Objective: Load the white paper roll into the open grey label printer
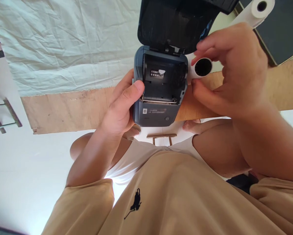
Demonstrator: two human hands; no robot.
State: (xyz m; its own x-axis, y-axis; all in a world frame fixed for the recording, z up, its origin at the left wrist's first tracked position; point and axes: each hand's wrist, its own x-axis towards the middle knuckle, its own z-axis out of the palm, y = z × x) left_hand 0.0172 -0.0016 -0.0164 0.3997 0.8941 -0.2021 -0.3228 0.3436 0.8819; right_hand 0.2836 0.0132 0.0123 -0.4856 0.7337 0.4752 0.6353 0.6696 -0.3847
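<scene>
white cloth wrinkled, covers table's far part | wooden table bare strip along near edge | second paper roll at far right corner | dark mat beside it | metal rack left, off table

Single head-worn view, steeply downward and very close over both hands, chest and table edge.

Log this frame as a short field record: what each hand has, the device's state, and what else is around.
left hand: left hand grips the side of the label printer, thumb on its front edge
right hand: right hand pinches a small paper roll beside the printer
printer lid: lid open, compartment holds no roll
nearby: second paper roll at top right; white cloth over a wooden board
</scene>
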